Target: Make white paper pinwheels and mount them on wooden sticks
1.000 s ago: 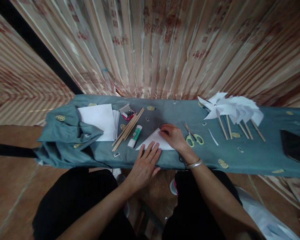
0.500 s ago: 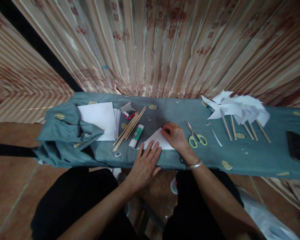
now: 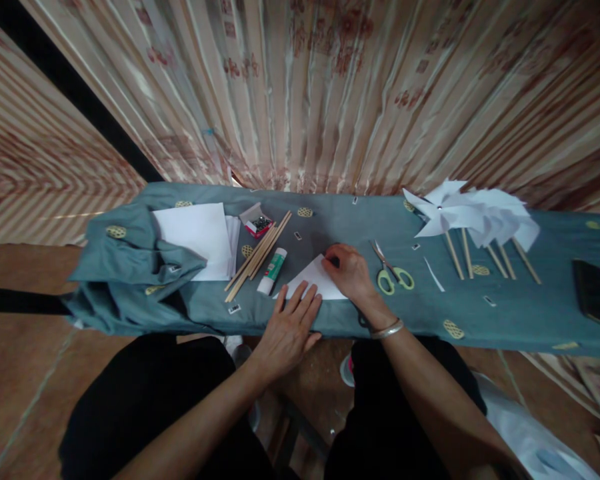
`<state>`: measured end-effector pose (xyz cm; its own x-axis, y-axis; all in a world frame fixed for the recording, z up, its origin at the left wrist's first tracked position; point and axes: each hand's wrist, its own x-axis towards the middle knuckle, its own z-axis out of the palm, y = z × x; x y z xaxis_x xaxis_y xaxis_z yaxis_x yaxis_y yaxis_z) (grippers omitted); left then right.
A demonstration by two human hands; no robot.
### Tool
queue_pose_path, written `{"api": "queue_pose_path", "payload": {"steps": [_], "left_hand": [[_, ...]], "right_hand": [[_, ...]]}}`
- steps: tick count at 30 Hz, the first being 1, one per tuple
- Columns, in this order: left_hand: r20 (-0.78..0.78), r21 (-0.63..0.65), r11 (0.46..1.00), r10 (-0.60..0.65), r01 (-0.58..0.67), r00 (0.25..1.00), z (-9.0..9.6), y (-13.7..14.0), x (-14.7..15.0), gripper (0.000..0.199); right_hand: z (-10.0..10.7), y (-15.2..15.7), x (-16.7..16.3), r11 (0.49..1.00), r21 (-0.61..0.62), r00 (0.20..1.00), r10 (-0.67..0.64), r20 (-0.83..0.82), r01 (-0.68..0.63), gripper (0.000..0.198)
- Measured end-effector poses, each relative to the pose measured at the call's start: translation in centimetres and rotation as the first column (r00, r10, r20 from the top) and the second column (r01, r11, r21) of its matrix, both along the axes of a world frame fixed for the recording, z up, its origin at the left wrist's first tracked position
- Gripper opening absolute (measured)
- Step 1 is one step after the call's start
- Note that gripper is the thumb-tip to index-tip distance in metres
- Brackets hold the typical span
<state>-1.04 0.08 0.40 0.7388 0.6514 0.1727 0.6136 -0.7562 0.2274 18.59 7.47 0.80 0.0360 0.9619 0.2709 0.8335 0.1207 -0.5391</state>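
1. A folded white paper (image 3: 314, 280) is laid flat on the teal cloth-covered bench (image 3: 520, 313), close to its near edge and roughly midway along its length. It is seen as a triangle: the long side is run parallel to the near edge, and the apex is pointed toward the far edge and the curtain (image 3: 330, 93).

2. The left hand (image 3: 289, 332) is spread flat, palm down, with the fingers extended and slightly fanned. The fingertips are rested on the near left part of the paper, while the heel of the hand is hung past the near edge. Nothing is gripped.

3. The right hand (image 3: 350, 273) is curled, with the fingers bent down onto the paper near its apex and right side. It seems that the paper is pressed rather than pinched, though the fingertips are hidden by the knuckles. A silver bangle (image 3: 387, 328) is worn on that wrist.

4. A glue stick (image 3: 272, 271) is laid just left of the paper, angled toward the far edge. A bundle of wooden sticks (image 3: 257, 257) is set beside it at a similar slant, and a small open box (image 3: 256, 223) is placed near their far ends.

5. A stack of white sheets (image 3: 195, 240) is kept toward the left end. Green-handled scissors (image 3: 393, 272) are laid just right of the right hand.

6. Finished paper pinwheels (image 3: 473, 217) are gathered near the far edge toward the right end, and a dark phone (image 3: 597, 293) is seen at the right end.
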Motion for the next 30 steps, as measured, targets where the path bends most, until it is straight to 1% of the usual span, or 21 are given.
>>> {"api": "queue_pose_path", "payload": {"steps": [11, 15, 19, 21, 24, 26, 30], "left_hand": [[-0.003, -0.016, 1.000, 0.004, -0.005, 1.000, 0.1, 0.1, 0.1, 0.057], [-0.013, 0.003, 1.000, -0.001, 0.001, 1.000, 0.1, 0.1, 0.1, 0.058], [-0.033, 0.010, 1.000, 0.001, -0.001, 0.999, 0.0, 0.1, 0.1, 0.058], [-0.037, 0.009, 1.000, 0.004, -0.004, 0.999, 0.0, 0.1, 0.1, 0.058], [-0.041, 0.008, 1.000, 0.009, -0.008, 0.999, -0.1, 0.1, 0.2, 0.060], [-0.046, 0.008, 1.000, 0.014, -0.013, 0.999, -0.2, 0.1, 0.3, 0.063], [-0.057, 0.009, 1.000, 0.021, -0.020, 0.998, -0.2, 0.2, 0.3, 0.064]], "right_hand": [[-0.2, 0.1, 0.1, 1.000, 0.010, 1.000, 0.006, 0.010, -0.006, 0.012], [-0.2, 0.2, 0.1, 1.000, -0.007, 1.000, -0.007, 0.014, 0.007, 0.013], [0.4, -0.2, 0.0, 1.000, -0.024, 0.998, 0.001, 0.070, 0.000, 0.016], [0.7, -1.0, -0.1, 1.000, -0.007, 0.993, 0.011, 0.121, -0.010, 0.027], [0.7, -3.2, -0.7, 1.000, 0.021, 0.981, 0.012, 0.193, -0.017, 0.046], [0.3, -4.9, -1.2, 0.999, 0.032, 0.974, 0.021, 0.227, -0.028, 0.051], [-0.8, -7.2, -1.7, 0.997, 0.059, 0.966, 0.026, 0.259, -0.042, 0.049]]}}
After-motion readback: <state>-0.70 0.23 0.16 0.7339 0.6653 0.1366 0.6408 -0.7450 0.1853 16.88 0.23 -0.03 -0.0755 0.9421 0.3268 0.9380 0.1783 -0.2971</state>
